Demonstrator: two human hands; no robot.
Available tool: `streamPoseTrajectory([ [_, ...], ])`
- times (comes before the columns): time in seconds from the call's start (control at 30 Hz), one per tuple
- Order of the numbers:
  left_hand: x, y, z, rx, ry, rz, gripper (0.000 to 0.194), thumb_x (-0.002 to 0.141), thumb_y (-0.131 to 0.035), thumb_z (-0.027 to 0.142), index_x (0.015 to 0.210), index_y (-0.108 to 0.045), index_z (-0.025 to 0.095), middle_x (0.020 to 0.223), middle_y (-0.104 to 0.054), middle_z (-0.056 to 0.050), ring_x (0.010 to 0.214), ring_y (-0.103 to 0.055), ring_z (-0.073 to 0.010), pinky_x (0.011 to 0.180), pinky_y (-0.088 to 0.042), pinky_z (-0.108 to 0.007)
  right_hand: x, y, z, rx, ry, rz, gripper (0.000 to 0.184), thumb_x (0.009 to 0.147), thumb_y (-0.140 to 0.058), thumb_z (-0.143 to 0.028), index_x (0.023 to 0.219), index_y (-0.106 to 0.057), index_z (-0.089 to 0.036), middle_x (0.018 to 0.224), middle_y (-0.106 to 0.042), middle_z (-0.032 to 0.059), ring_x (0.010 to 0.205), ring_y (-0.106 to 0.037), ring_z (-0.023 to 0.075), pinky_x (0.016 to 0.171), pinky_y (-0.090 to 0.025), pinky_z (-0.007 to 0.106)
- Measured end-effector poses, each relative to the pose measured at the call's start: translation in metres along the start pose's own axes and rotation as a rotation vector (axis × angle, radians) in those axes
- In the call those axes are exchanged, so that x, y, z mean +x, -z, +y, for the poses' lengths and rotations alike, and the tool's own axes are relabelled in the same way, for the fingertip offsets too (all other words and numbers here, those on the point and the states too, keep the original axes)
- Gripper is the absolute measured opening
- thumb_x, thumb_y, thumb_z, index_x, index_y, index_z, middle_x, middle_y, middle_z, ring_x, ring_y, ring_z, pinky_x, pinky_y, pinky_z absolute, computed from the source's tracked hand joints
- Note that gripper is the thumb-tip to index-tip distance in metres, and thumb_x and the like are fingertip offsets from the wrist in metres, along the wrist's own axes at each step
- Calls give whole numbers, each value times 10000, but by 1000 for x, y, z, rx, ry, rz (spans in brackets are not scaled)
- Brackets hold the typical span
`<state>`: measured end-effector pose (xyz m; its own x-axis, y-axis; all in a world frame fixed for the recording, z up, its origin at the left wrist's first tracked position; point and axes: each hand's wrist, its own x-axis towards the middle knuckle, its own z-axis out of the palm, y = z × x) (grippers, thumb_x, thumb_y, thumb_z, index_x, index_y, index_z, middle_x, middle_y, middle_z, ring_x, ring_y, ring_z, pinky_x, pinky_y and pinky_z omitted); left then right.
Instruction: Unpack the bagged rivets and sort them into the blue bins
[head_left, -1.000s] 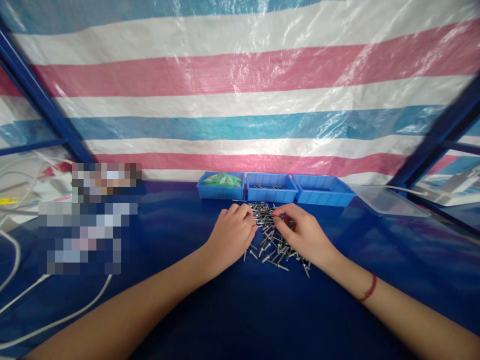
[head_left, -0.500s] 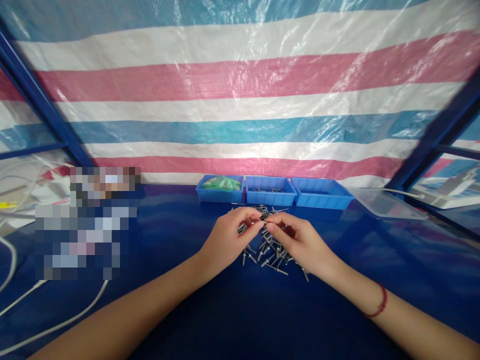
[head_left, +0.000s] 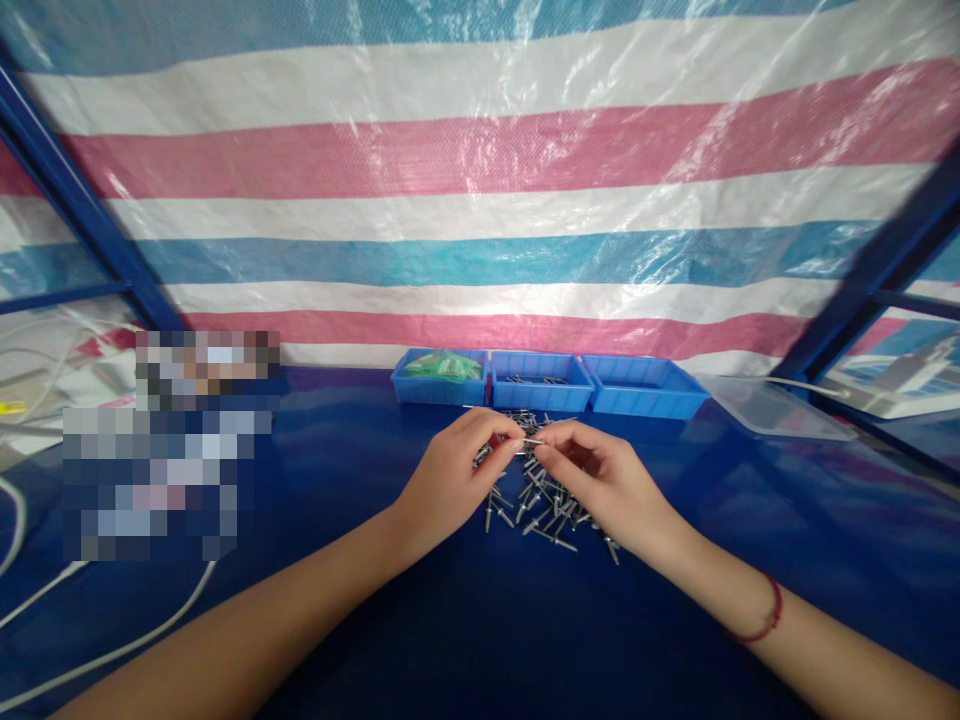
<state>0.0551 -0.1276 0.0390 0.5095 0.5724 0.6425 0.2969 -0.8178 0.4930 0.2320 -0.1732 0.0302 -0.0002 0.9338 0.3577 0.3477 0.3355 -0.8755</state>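
Between my fingertips lies a thin metal pop rivet point(head_left: 532, 441), held roughly level. My left hand point(head_left: 466, 455) pinches its left end with thumb and forefinger. At its other end, my right hand point(head_left: 596, 465) grips it between thumb and index finger. Below and behind both hands spreads a loose pile of pop rivets point(head_left: 556, 510) on the blue table point(head_left: 480, 630). My hands partly cover that pile.
Three blue bins stand in a row behind the pile: a left bin point(head_left: 409, 390) with green packets, a middle bin point(head_left: 540, 398) with some rivets, and a right bin point(head_left: 649, 402). A clear plastic lid point(head_left: 780, 408) lies to the right. White cables point(head_left: 142, 650) run along the left.
My hands have drawn slightly apart, so more of the rivet's thin shank shows between them. The pile and bins stay put.
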Motion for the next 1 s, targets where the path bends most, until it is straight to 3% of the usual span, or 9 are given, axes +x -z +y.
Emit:
streamPoseTrajectory([
  [0.27,2,-2,-6,4,51,-98,71,884,-526,167,868,-593,178,842,-615,-3,809,-587,-129,747,-447,-242,-2,-1,-6,-74,100,48,144,776,-623,-323,798,-642,-181,712,-644,26,626,-576,146,567,-450,275],
  [0.47,3,2,-5,-3,-34,-210,183,945,-403,204,898,-579,178,882,-624,-20,850,-591,-134,784,-450,-257,-7,1,-13,-274,225,48,141,822,-589,-299,748,-627,-185,693,-647,15,629,-587,139,580,-455,258],
  [0.57,3,1,-3,51,-26,-164,184,949,-394,234,983,-566,178,909,-632,-33,875,-592,-155,814,-454,-295,-2,7,-12,-409,277,51,202,866,-538,-309,732,-626,-186,689,-646,16,639,-589,142,602,-450,265],
  [0.67,3,-1,-4,97,4,-73,253,937,-422,250,1169,-489,176,965,-636,-48,908,-593,-173,849,-449,-335,19,18,-8,-532,312,166,212,874,-524,-327,763,-636,-184,696,-656,23,629,-594,150,602,-448,272],
  [0.73,3,-2,-7,157,20,-73,260,936,-426,249,1177,-496,180,977,-641,-48,921,-588,-182,845,-440,-348,43,26,-1,-640,328,271,207,866,-530,-325,769,-639,-178,715,-671,40,625,-602,162,608,-448,282],
  [0.87,2,-3,-13,308,0,-178,218,931,-441,223,1085,-595,232,1040,-656,-24,956,-553,-195,819,-397,-352,92,37,17,-852,331,301,230,870,-497,-321,771,-637,-167,749,-682,83,669,-621,212,629,-443,321],
  [1.0,0,-3,-11,379,-77,-302,231,924,-464,247,1079,-631,285,1072,-665,3,1011,-508,-209,823,-343,-367,108,35,28,-903,308,303,268,851,-508,-346,925,-620,-114,824,-678,155,769,-627,292,680,-441,392],
])
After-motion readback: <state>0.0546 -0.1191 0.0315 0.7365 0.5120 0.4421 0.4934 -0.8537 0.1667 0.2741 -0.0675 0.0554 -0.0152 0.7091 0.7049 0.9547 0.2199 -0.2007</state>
